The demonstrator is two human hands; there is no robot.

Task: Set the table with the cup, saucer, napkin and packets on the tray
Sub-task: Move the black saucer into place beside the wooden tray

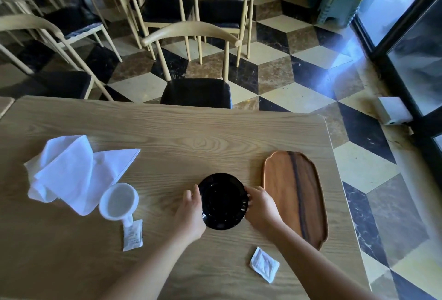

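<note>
A black saucer (223, 200) lies on the wooden table (167, 137). My left hand (191, 213) grips its left rim and my right hand (262, 206) grips its right rim. Just right of the saucer rests a brown wooden tray (295, 192) with nothing on it. A white cup (118, 201) stands at the left, handle toward me. Behind the cup lies a crumpled white napkin (71, 170). One white packet (132, 236) lies by the cup's handle. A second packet (264, 264) lies near the front, under my right forearm's side.
A chair with a black seat (196, 91) is tucked in at the table's far edge. More chairs and another table stand behind on the chequered floor. The table's right edge runs just past the tray; a glass door (411, 36) is at the right.
</note>
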